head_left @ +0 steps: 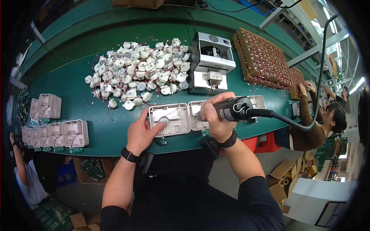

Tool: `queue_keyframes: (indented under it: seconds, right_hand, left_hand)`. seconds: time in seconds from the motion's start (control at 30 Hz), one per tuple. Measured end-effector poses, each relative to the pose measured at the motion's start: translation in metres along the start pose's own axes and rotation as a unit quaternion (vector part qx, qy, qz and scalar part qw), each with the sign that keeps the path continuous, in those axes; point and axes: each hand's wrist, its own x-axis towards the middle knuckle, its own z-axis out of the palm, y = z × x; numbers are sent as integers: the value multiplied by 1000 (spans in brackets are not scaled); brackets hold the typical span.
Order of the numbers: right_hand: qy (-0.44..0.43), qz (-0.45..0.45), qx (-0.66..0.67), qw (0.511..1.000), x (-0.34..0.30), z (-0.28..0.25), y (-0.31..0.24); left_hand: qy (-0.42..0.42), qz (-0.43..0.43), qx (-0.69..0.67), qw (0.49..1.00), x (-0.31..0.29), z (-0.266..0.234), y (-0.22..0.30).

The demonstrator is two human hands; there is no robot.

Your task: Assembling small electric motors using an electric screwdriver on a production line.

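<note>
A white plastic housing (pixel 170 119), shallow and rounded at the corners, lies open on the green belt (pixel 96 84) just in front of the person. A small round motor (pixel 163 120) sits in it, and the left hand (pixel 142 133) presses it in place, fingers spread, the forefinger on the motor. The right hand (pixel 216 117) is wrapped tight round a black electric screwdriver (pixel 231 109) with a coiled cable, held level above the next housing (pixel 198 112); its bit is hidden, so I cannot tell whether a screw is started.

Judging by the layout, the job is mid-run: the finished-looking housings (pixel 58 133) are lined up at far left, while a big heap of loose motors (pixel 140 71), white with thin red wires, waits beyond. A boxy white machine (pixel 212 63) and brown gridded trays (pixel 264 57) stand further right.
</note>
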Motion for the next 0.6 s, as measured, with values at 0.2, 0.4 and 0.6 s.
queue_keyframes:
  seconds: [0.2, 0.4, 0.6]
  right_hand:
    - [9, 2, 90, 996, 26, -9, -31]
    - [89, -68, 89, 990, 87, -24, -47]
    - [99, -44, 11, 994, 108, -30, -25]
  left_hand:
    - [1, -5, 36, 999, 0, -1, 5]
    - [-13, -15, 57, 998, -2, 8, 26]
    - [-29, 3, 89, 996, 2, 29, 36]
